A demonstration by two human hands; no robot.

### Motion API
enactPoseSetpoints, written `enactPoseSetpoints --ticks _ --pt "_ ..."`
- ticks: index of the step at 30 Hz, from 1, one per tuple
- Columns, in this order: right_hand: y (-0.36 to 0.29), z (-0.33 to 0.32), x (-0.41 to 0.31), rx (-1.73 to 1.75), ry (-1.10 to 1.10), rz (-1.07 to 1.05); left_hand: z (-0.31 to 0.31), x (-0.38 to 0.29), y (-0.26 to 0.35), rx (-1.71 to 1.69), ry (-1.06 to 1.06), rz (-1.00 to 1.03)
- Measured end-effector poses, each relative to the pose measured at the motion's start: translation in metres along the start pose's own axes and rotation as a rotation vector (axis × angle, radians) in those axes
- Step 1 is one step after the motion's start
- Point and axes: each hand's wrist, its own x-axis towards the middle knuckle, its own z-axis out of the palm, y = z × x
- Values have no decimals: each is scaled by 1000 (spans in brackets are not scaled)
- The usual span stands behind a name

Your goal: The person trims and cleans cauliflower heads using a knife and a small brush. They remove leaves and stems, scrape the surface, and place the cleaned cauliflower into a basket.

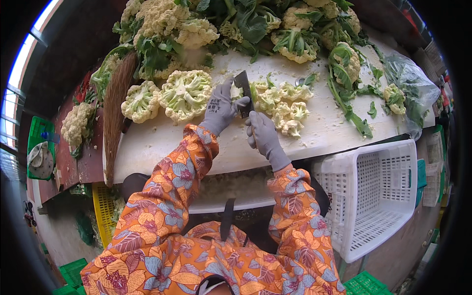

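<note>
My right hand (264, 137), in a grey glove, grips the handle of a cleaver (243, 86) with a dark, broad blade. Beside the blade, my left hand (221, 107), in a matching glove that bears writing, holds a cauliflower piece (236, 92) partly hidden by its fingers and the steel. Several cut florets (282, 107) lie just right of the blade on the white board (177, 147). Left of my left hand a large trimmed cauliflower head (186, 94) rests stem side up, and a smaller one (141, 101) sits next to it.
Leafy cauliflowers (166, 25) are heaped along the back. A straw broom (120, 103) lies over the board's left edge. At the right stand a white perforated crate (383, 191), tilted on its side, and a clear plastic bag (411, 81). A yellow crate (102, 210) is at lower left.
</note>
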Motion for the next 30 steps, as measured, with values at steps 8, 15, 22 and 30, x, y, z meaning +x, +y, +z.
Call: enactPoseSetpoints --ticks 8,15,22,30 --pt "14 -31 6 -764 183 -531 -14 -7 11 -71 -163 -58" --pt "-55 -9 -33 -190 66 -176 -1 -22 -21 -197 -41 -151" --pt "23 -13 12 -593 143 -320 -12 -20 2 -194 -25 -65" --pt "-12 -24 10 -186 129 -35 7 -59 6 -450 241 -187"
